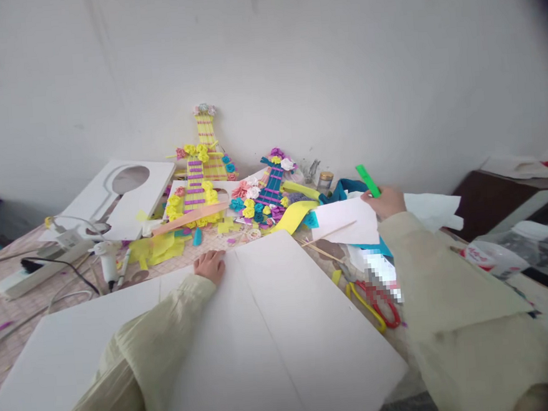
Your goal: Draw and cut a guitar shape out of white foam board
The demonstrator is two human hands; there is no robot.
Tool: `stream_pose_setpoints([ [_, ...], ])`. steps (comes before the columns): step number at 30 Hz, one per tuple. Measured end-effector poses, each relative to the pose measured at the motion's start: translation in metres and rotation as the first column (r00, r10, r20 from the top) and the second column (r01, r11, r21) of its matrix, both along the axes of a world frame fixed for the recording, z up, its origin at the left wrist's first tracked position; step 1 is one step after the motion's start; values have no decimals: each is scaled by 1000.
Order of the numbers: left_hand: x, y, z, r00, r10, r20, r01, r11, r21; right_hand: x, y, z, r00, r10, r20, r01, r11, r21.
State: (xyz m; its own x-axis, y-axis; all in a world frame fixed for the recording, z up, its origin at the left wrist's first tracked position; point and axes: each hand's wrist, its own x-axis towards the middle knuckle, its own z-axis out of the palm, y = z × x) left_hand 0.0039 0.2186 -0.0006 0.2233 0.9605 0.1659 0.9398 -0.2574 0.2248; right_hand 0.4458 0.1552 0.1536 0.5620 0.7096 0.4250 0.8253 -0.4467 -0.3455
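My left hand [211,267] lies on the far edge of a large white board [273,331], palm down, holding nothing. A faint straight line runs along that board, and another white board [72,345] extends to the left under my sleeve. My right hand [384,203] is raised at the right and closed on a bright green, flat, bar-like tool [368,181]; its exact kind is unclear. Below that hand is a piece of white paper [343,221] with thin wooden sticks [326,250] beside it. Scissors with red handles [383,304] and yellow handles [366,307] lie by the board's right edge.
Behind the boards stand a yellow woven decoration [196,186] and a blue one [271,190], both with paper flowers. At left are a cut-out white board [109,195], a white glue gun [108,262] and a power strip [44,271]. A plastic bottle [529,237] is at right.
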Motion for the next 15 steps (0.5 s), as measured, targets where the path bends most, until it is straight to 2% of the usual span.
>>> stream_pose_setpoints([
  [4, 0, -1, 1, 1000, 1, -7, -1, 1000, -19, -10, -12, 27, 995, 4, 98, -5, 1000, 6],
  [8, 1, -1, 3, 1000, 13, -6, -14, 999, -32, -18, -24, 48, 983, -52, 176, 40, 997, 71],
  [12, 3, 3, 8, 998, 58, -3, -58, 996, -65, -22, -38, 56, 982, -98, 165, 74, 987, 143],
  [15, 6, 7, 17, 993, 115, 10, -114, 991, -76, -21, -54, 53, 991, -99, 87, 83, 981, 176],
])
